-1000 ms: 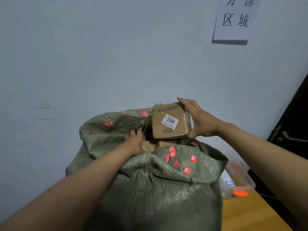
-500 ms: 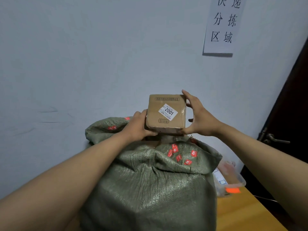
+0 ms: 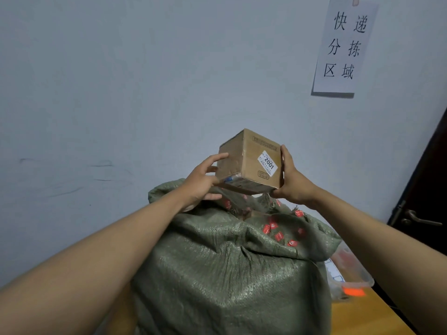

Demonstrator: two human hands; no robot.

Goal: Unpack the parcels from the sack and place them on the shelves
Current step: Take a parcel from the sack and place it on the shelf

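Note:
A small brown cardboard parcel (image 3: 249, 160) with a white label reading 2001 is held in the air above the mouth of a big green woven sack (image 3: 232, 267). My right hand (image 3: 291, 182) grips the parcel's right side and lower corner. My left hand (image 3: 203, 181) holds its left face, forefinger stretched along the box and thumb under its lower edge. The parcel is tilted, one corner turned toward me. The sack stands upright with red stickers near its folded rim; another brown parcel shows faintly inside its mouth.
A pale wall (image 3: 121, 93) stands right behind the sack, with a paper sign (image 3: 343, 47) at the upper right. A dark door with a lever handle (image 3: 420, 221) is at the right. A clear plastic box (image 3: 350, 274) sits on a wooden tabletop (image 3: 362, 315) beside the sack.
The parcel has come up out of the sack and been turned so a corner faces me. My left hand left the sack's rim and took hold of the box.

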